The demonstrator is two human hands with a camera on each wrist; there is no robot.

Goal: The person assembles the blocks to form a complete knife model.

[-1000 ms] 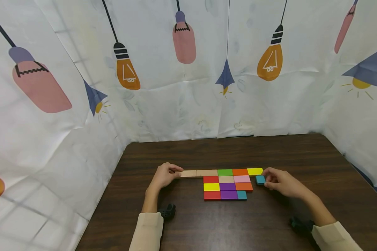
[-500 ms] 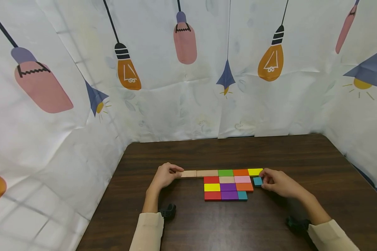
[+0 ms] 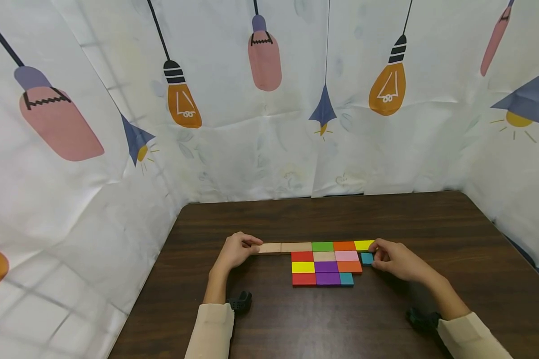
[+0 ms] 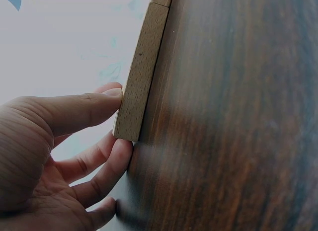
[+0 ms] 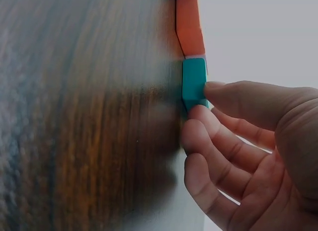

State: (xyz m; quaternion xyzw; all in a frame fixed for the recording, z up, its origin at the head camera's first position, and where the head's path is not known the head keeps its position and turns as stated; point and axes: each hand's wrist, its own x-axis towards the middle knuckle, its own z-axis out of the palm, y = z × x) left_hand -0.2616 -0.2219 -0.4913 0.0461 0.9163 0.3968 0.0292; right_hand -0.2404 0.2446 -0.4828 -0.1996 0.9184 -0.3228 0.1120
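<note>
My left hand (image 3: 235, 252) holds the free end of a plain wooden block (image 3: 269, 248); in the left wrist view its thumb lies along one side of that block and a fingertip meets the end. A small teal block (image 3: 366, 259) is pinched by my right hand (image 3: 402, 262), thumb against one face and fingertips at its near end in the right wrist view. The teal block lies just right of a pink block (image 3: 347, 256), under a yellow block (image 3: 364, 245) that ends the top row.
Several flat coloured blocks form stacked rows, including a red block (image 3: 304, 279), a purple block (image 3: 328, 279) and another teal block (image 3: 346, 279) at the bottom. They lie on a dark wood table (image 3: 260, 324). A white printed curtain (image 3: 251, 149) hangs behind.
My right hand has slid the teal block left, up close to the pink block. The left hand has stayed at the wooden block.
</note>
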